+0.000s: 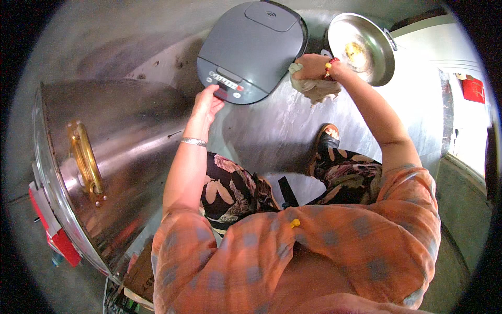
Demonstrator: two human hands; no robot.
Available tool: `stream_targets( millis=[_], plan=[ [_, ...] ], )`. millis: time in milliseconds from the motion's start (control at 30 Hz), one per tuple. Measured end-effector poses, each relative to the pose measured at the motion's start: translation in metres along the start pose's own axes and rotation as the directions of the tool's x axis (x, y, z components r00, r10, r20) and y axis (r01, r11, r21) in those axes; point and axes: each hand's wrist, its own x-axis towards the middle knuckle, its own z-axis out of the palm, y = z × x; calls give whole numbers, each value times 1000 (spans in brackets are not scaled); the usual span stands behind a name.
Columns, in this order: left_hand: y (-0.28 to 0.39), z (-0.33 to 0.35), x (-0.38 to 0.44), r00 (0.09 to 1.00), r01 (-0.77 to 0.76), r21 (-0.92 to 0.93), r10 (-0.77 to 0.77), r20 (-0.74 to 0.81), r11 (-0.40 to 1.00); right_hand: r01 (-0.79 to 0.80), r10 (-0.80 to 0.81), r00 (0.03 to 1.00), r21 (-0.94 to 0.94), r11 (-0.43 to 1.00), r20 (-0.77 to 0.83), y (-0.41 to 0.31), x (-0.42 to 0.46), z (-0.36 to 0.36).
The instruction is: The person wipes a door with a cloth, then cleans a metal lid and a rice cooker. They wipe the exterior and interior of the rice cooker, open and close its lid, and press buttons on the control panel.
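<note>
A dark grey rice cooker (251, 47) with a closed lid and a row of front buttons stands on the floor before me. My left hand (207, 103) touches the front edge of its control panel (226, 83), the thumb near the display. Beside the cooker's right side, my right hand (313, 67) grips a crumpled pale cloth (315, 91), which hangs below the fingers. Just beyond that wrist is a wide metal pan (378, 59) with a yellowish patch at its bottom. The fingers of my right hand are partly hidden by the cloth.
A large metal pot (129, 129) with a brass handle (87, 157) and a glass lid (64, 196) fills the left side. Red items (66, 247) lie beyond its lid. A cardboard box (141, 271) sits at lower left. My sandalled foot (328, 135) rests on the grey floor (266, 129).
</note>
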Motion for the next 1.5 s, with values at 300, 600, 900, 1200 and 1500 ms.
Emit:
stream_targets(
  millis=[300,600,900,1200,1500],
  plan=[
    [0,-15,52,976,-183,-35,177,-130,983,347,-445,888,466,814,117,-13,5,109],
    [15,-3,34,990,-130,55,132,-44,990,-469,-422,881,514,-718,215,-109,-1,110],
    [16,-3,25,986,-160,146,166,-23,976,-470,-508,855,563,-679,101,-103,-8,105],
    [8,-7,16,994,-74,289,47,99,954,-147,-24,983,866,478,180,-43,-51,83],
    [41,26,47,938,-345,148,344,30,927,-55,443,783,662,747,-435,15,-23,-16]
  ],
)
